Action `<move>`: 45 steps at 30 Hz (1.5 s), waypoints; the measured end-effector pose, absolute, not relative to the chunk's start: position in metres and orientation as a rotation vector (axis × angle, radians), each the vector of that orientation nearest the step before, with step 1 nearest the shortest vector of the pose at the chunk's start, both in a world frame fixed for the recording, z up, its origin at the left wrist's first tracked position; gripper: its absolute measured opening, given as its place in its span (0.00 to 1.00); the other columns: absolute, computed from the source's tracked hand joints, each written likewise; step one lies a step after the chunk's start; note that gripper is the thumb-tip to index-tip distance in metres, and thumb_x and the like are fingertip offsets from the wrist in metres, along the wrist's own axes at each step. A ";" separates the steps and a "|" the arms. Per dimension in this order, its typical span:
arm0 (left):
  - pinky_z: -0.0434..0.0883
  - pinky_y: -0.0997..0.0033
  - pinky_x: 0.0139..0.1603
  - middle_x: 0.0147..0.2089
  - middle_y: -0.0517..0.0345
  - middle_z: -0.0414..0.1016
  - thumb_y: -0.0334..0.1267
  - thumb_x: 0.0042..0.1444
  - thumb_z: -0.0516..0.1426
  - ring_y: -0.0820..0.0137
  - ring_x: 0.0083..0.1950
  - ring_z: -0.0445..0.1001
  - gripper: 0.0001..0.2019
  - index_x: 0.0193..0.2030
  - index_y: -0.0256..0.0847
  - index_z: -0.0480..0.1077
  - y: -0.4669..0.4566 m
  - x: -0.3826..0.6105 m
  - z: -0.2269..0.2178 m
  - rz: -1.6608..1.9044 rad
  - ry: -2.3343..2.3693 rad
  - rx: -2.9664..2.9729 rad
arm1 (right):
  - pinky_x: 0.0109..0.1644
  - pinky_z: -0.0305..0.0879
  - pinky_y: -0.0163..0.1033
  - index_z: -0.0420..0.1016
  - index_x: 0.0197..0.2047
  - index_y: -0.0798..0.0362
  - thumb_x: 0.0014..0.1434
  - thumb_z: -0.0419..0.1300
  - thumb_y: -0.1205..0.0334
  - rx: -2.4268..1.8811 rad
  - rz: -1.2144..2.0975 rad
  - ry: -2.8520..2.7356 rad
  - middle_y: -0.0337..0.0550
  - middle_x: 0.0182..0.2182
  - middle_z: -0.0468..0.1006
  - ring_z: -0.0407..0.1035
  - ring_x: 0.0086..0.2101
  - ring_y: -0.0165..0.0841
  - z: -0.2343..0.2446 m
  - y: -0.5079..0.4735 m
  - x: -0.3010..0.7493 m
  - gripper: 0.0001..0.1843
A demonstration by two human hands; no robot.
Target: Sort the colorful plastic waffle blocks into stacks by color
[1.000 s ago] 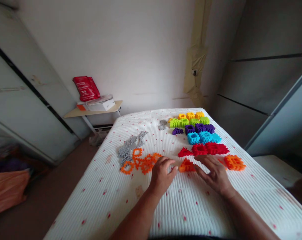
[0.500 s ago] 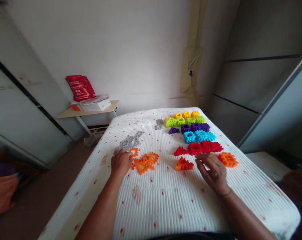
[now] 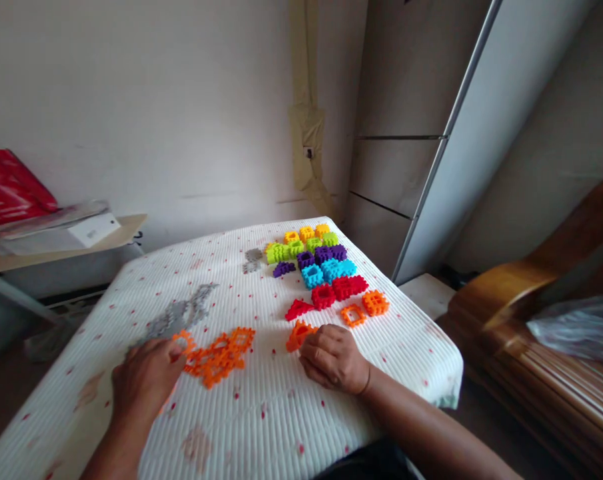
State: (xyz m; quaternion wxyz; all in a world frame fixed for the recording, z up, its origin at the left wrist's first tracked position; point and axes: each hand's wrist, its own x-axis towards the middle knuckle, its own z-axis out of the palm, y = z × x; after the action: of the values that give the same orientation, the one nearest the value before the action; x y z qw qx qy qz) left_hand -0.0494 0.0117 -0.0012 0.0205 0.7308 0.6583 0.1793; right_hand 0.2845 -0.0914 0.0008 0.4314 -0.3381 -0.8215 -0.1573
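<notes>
Left hand [image 3: 144, 380]: fingers bent, tips on the near-left end of the loose orange pieces [image 3: 221, 353], over a ring-shaped one. Can't tell whether it's pinched or only touched. The rest of the pile runs right, away from the fingertips, and the grey pieces [image 3: 181, 312] lie just beyond them.

Right hand [image 3: 334, 357]: fingers curled under, knuckles up. The orange wedge block [image 3: 297, 335] sits right at the fingertips on the thumb side, touching; can't tell if it's gripped. The orange square frame [image 3: 354, 315] is just past the knuckles and apart from them. Everything's on the white cover [image 3: 281, 413].
</notes>
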 end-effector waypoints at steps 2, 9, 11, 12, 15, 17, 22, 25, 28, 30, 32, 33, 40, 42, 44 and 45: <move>0.67 0.55 0.45 0.36 0.45 0.75 0.41 0.50 0.50 0.55 0.40 0.71 0.12 0.25 0.41 0.72 0.013 -0.049 -0.003 0.618 2.043 2.326 | 0.31 0.64 0.36 0.68 0.37 0.53 0.57 0.55 0.67 -0.836 -0.382 -2.042 0.41 0.28 0.76 0.68 0.28 0.29 0.001 -0.090 0.285 0.03; 0.70 0.66 0.42 0.37 0.55 0.79 0.42 0.47 0.55 0.64 0.39 0.75 0.13 0.38 0.42 0.72 -0.007 -0.021 0.013 1.201 1.801 1.678 | 0.33 0.65 0.37 0.69 0.40 0.54 0.58 0.54 0.71 -0.857 -0.310 -1.974 0.44 0.30 0.76 0.68 0.30 0.31 0.004 -0.088 0.291 0.07; 0.71 0.69 0.37 0.34 0.56 0.78 0.43 0.45 0.59 0.67 0.34 0.76 0.24 0.50 0.40 0.66 -0.017 -0.006 0.018 1.363 1.520 1.370 | 0.34 0.65 0.37 0.69 0.40 0.53 0.58 0.54 0.71 -0.862 -0.290 -1.977 0.44 0.30 0.76 0.67 0.30 0.31 0.004 -0.088 0.292 0.07; 0.70 0.70 0.34 0.32 0.57 0.78 0.43 0.44 0.61 0.68 0.32 0.75 0.28 0.53 0.39 0.63 -0.022 0.002 0.019 1.412 1.404 1.256 | 0.34 0.66 0.38 0.69 0.40 0.53 0.58 0.54 0.72 -0.862 -0.282 -1.977 0.44 0.30 0.76 0.67 0.30 0.31 0.005 -0.087 0.293 0.07; 0.70 0.73 0.32 0.31 0.57 0.77 0.42 0.43 0.63 0.73 0.28 0.74 0.24 0.47 0.36 0.64 -0.035 0.023 0.022 1.461 1.143 1.017 | 0.34 0.66 0.38 0.69 0.40 0.53 0.58 0.55 0.72 -0.894 -0.260 -1.956 0.45 0.30 0.75 0.68 0.31 0.32 0.006 -0.086 0.293 0.07; 0.70 0.73 0.33 0.31 0.56 0.77 0.42 0.42 0.64 0.74 0.27 0.74 0.20 0.40 0.37 0.65 -0.042 0.034 0.022 1.445 1.076 0.930 | 0.35 0.66 0.39 0.69 0.41 0.53 0.58 0.55 0.70 -0.955 -0.251 -1.942 0.45 0.32 0.76 0.69 0.32 0.33 0.008 -0.086 0.291 0.07; 0.71 0.72 0.29 0.35 0.54 0.78 0.44 0.43 0.64 0.71 0.28 0.75 0.17 0.34 0.37 0.63 -0.060 0.059 0.024 1.331 1.054 0.922 | 0.41 0.69 0.42 0.69 0.48 0.52 0.59 0.57 0.63 -1.021 -0.173 -1.957 0.48 0.39 0.76 0.71 0.38 0.35 0.017 -0.091 0.277 0.12; 0.71 0.72 0.30 0.37 0.54 0.77 0.46 0.46 0.62 0.71 0.29 0.75 0.16 0.35 0.37 0.65 -0.071 0.073 0.026 1.243 1.062 0.971 | 0.45 0.69 0.44 0.67 0.53 0.53 0.58 0.58 0.58 -1.021 -0.177 -2.010 0.51 0.45 0.74 0.69 0.44 0.38 0.024 -0.095 0.266 0.19; 0.72 0.73 0.30 0.33 0.58 0.76 0.46 0.46 0.62 0.71 0.30 0.74 0.15 0.34 0.38 0.65 -0.082 0.087 0.028 1.173 1.056 0.999 | 0.47 0.68 0.46 0.65 0.56 0.54 0.58 0.58 0.56 -1.056 -0.212 -2.080 0.53 0.50 0.72 0.68 0.46 0.41 0.030 -0.100 0.259 0.23; 0.72 0.73 0.30 0.29 0.60 0.73 0.46 0.45 0.62 0.72 0.29 0.73 0.15 0.31 0.38 0.65 -0.088 0.095 0.029 1.156 1.048 1.010 | 0.47 0.68 0.46 0.66 0.55 0.54 0.59 0.57 0.57 -1.081 -0.223 -2.109 0.52 0.50 0.72 0.68 0.45 0.40 0.033 -0.103 0.258 0.21; 0.72 0.72 0.31 0.26 0.61 0.71 0.46 0.44 0.63 0.72 0.29 0.71 0.15 0.29 0.38 0.65 -0.092 0.100 0.029 1.143 1.042 1.010 | 0.46 0.68 0.44 0.67 0.54 0.55 0.59 0.57 0.60 -1.105 -0.225 -2.128 0.51 0.49 0.73 0.68 0.43 0.39 0.034 -0.105 0.259 0.19; 0.72 0.72 0.31 0.26 0.61 0.70 0.46 0.44 0.63 0.72 0.29 0.71 0.15 0.28 0.38 0.65 -0.093 0.101 0.029 1.134 1.039 1.016 | 0.45 0.68 0.44 0.67 0.53 0.54 0.59 0.56 0.60 -1.115 -0.225 -2.142 0.51 0.49 0.73 0.68 0.43 0.38 0.034 -0.107 0.261 0.18; 0.68 0.75 0.30 0.23 0.61 0.68 0.48 0.46 0.61 0.72 0.28 0.69 0.15 0.25 0.38 0.67 -0.099 0.108 0.023 1.020 1.048 1.236 | 0.43 0.67 0.43 0.66 0.54 0.53 0.59 0.56 0.60 -1.129 -0.198 -2.223 0.51 0.49 0.72 0.67 0.43 0.38 0.035 -0.118 0.273 0.19; 0.68 0.75 0.30 0.23 0.60 0.69 0.49 0.46 0.61 0.72 0.27 0.69 0.14 0.27 0.38 0.68 -0.100 0.108 0.021 0.969 1.037 1.296 | 0.43 0.65 0.44 0.65 0.55 0.53 0.58 0.57 0.61 -1.126 -0.191 -2.262 0.51 0.49 0.73 0.66 0.43 0.38 0.040 -0.120 0.282 0.21; 0.69 0.73 0.31 0.24 0.59 0.71 0.50 0.47 0.60 0.71 0.26 0.69 0.15 0.31 0.39 0.70 -0.097 0.103 0.020 0.956 1.060 1.365 | 0.45 0.64 0.45 0.65 0.56 0.53 0.57 0.58 0.60 -1.136 -0.204 -2.306 0.51 0.48 0.73 0.66 0.44 0.39 0.048 -0.119 0.299 0.23; 0.70 0.72 0.33 0.26 0.59 0.72 0.50 0.47 0.59 0.70 0.27 0.71 0.15 0.33 0.40 0.71 -0.094 0.098 0.019 0.983 1.096 1.404 | 0.45 0.62 0.46 0.65 0.56 0.53 0.56 0.59 0.60 -1.157 -0.220 -2.318 0.51 0.47 0.74 0.66 0.43 0.39 0.052 -0.117 0.311 0.23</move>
State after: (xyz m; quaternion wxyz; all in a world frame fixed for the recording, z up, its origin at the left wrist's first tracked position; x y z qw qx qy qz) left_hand 0.0978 -0.0943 0.0188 0.5257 0.5869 0.4584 0.4111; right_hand 0.3112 -0.1171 0.0522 0.2674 -0.4287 -0.8591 -0.0814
